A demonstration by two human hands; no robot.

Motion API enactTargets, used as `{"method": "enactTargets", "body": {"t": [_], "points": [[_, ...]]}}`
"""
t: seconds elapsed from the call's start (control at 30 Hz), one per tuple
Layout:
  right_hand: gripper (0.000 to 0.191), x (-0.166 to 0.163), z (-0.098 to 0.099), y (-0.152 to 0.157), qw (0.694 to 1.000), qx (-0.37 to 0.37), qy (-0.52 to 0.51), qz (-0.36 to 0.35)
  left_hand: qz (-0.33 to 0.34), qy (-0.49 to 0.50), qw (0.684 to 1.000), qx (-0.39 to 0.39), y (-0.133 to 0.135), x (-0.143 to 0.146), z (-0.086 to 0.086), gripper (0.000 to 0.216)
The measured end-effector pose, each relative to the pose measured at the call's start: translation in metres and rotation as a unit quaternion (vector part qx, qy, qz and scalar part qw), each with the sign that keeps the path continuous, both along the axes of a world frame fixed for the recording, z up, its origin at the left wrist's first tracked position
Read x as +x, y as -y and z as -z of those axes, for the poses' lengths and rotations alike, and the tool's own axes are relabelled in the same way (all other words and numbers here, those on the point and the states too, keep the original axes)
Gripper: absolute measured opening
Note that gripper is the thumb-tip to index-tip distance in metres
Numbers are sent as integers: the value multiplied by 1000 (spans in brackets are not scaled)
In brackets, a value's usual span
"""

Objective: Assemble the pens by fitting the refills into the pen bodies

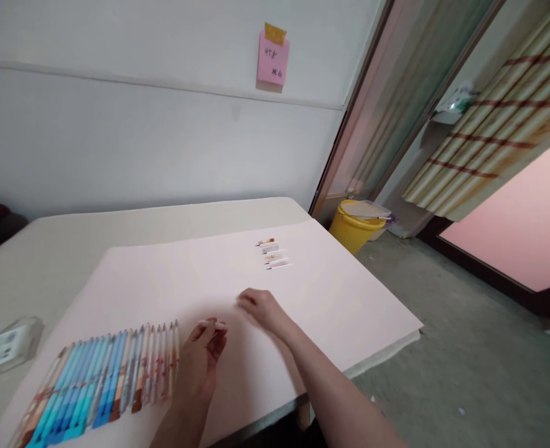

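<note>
Pinching a white piece [213, 324], left hand [205, 343] | long axis crosswise, right end toward right hand [262, 306] | latter's grip too blurred to judge

R fingers [246, 305] blurry, clear case [9, 348] pt cropped

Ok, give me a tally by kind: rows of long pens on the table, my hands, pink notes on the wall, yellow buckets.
Rows of long pens: 1
Hands: 2, left hand and right hand
Pink notes: 1
Yellow buckets: 1
Total: 5
</note>
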State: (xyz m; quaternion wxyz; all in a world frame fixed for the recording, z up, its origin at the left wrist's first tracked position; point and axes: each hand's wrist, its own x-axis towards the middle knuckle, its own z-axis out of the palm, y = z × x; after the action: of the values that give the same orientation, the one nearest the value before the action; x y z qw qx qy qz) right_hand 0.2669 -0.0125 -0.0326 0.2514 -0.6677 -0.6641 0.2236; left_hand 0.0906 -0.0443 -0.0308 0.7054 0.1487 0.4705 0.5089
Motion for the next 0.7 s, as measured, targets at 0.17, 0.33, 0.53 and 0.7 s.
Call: {"method": "enactTargets", "body": {"t": [0.17, 0.33, 0.53, 0.7], "points": [[29, 60, 19, -13, 980, 44, 78, 175, 6, 81, 995, -63, -6, -4, 1, 9], [45, 94, 35, -24, 964, 31, 120, 237, 5, 102, 992, -70, -10, -8, 1, 7], [53, 108, 41, -45, 959, -11, 158, 234, -10, 104, 991, -87, -18, -14, 1, 5], [30, 101, 43, -30, 955, -21, 190, 225, -16, 108, 990, -89, -22, -13, -2, 4]]}}
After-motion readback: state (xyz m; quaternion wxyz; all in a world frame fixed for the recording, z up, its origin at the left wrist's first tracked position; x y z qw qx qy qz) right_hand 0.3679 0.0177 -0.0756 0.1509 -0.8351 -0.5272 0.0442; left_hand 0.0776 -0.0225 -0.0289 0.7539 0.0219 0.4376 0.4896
